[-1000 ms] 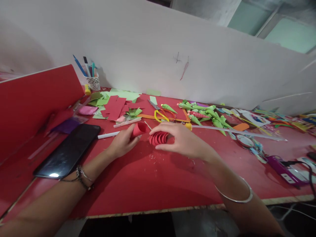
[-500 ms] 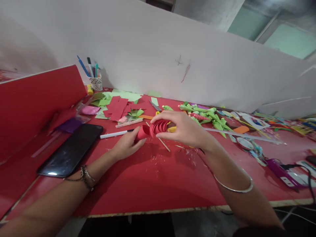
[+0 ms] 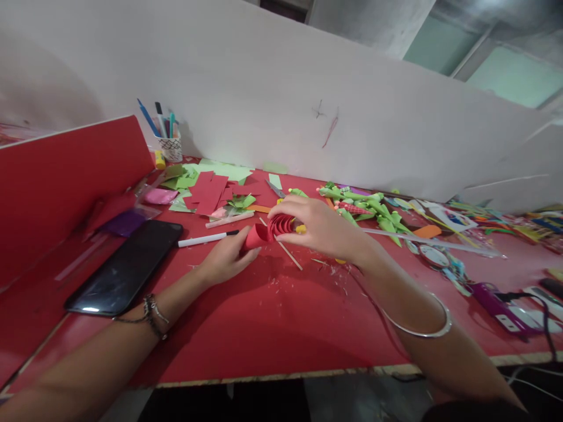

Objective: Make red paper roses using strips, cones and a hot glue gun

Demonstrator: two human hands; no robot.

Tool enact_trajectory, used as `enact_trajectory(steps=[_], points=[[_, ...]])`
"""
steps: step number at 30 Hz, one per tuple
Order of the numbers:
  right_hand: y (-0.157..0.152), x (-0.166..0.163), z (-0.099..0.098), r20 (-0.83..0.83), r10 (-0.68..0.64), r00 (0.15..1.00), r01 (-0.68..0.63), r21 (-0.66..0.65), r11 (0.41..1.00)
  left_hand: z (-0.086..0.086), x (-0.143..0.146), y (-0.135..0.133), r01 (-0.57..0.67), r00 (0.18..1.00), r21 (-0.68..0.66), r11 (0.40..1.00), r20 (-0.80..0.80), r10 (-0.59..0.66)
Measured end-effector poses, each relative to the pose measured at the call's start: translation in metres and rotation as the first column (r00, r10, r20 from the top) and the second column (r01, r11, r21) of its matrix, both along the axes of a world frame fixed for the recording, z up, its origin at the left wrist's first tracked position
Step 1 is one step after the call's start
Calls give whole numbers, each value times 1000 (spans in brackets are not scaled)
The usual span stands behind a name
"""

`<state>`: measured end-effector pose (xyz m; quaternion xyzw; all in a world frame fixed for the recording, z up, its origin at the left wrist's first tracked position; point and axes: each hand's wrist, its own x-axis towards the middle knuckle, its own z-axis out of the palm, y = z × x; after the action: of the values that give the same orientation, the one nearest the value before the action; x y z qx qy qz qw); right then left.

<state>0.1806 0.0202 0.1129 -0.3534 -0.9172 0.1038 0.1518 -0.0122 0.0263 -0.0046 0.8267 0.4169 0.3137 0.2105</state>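
Between my hands is a strip of red paper (image 3: 280,225), curved into several stacked folds or curls at its right part. My left hand (image 3: 225,256) pinches the smoother left end of the paper between thumb and fingers. Around the curled part, my right hand (image 3: 320,229) is closed from above and the right, thumb below and fingers on top. A white marker (image 3: 203,240) with a black cap lies just left of my left hand. Beneath the paper, a thin wooden stick (image 3: 290,256) rests on the red table (image 3: 264,328).
A black phone (image 3: 127,266) lies at the left. Behind are red paper pieces (image 3: 210,193), scissors (image 3: 275,188), green paper leaves (image 3: 382,214) and a pen cup (image 3: 170,147). A purple power strip (image 3: 501,309) sits at the right, with a long clear tube (image 3: 433,241) behind it.
My right hand has shifted slightly left, and the curled part of the red paper is squeezed a little closer together. My left hand stays in nearly the same place.
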Motion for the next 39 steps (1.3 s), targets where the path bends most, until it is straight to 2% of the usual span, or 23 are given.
enact_trajectory(steps=[2,4,7,9,14,20,31,39], points=[[1,2,0,-17,-9,1000,9,5,1000,-1,0,1,8,999,-28,1000,43,-7],[0,4,-1,-38,-27,999,27,3,1000,-2,1,2,-1,981,-96,995,191,19],[-3,7,-4,-60,-43,997,42,-24,999,-2,2,6,-39,889,-218,975,439,133],[-5,7,-9,-74,-36,997,32,-51,998,-1,4,8,-37,843,-275,961,508,178],[-9,4,-26,-109,-26,994,19,-59,998,3,7,4,112,814,-386,916,564,138],[-8,4,-42,-87,-70,994,65,-64,996,0,7,-1,255,807,-456,853,586,72],[-11,4,-46,-97,-99,990,93,-64,994,4,10,-4,293,829,-485,824,558,34],[-9,4,-49,-75,-81,994,77,-57,995,5,10,-4,300,836,-473,828,549,11]])
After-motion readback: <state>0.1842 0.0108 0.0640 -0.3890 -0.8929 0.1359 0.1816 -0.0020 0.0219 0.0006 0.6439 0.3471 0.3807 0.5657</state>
